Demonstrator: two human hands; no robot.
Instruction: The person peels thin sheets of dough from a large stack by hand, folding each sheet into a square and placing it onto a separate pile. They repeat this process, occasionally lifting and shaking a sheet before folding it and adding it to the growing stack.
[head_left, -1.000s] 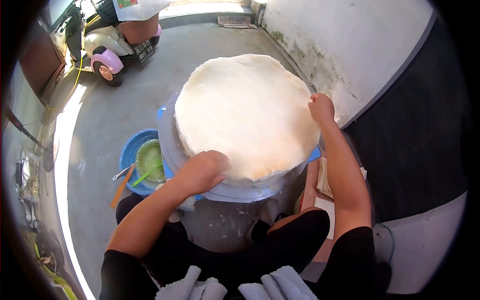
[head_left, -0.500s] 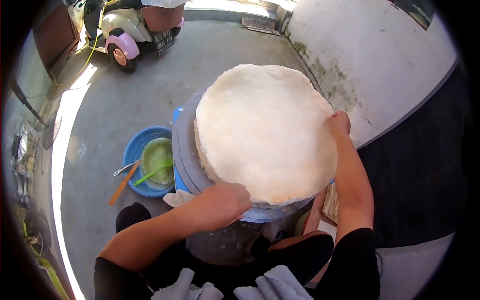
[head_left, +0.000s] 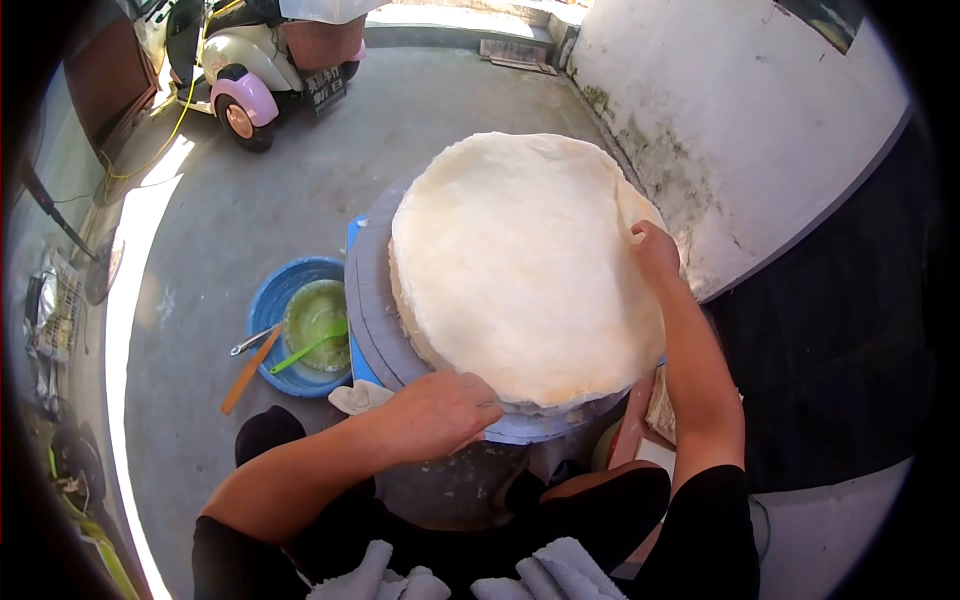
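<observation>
A large round pale sheet [head_left: 520, 270] tops a thick stack on a round grey board [head_left: 375, 290]. My right hand [head_left: 655, 250] is closed on the sheet's right edge, which is lifted and folded a little inward. At the stack's near left edge rests my left hand [head_left: 445, 408], its fingers curled against the rim; whether they pinch anything is hidden. A whitish cloth [head_left: 358, 398] lies just left of that hand.
On the left stands a blue basin [head_left: 268, 300] with greenish liquid, a green spoon [head_left: 308, 350] and a wooden-handled tool [head_left: 250, 370]. A scooter [head_left: 250, 80] is at the back left. A white wall [head_left: 760, 130] rises on the right.
My right hand has moved inward to the left, drawing the sheet's right edge with it into a small fold. My left hand has hardly moved.
</observation>
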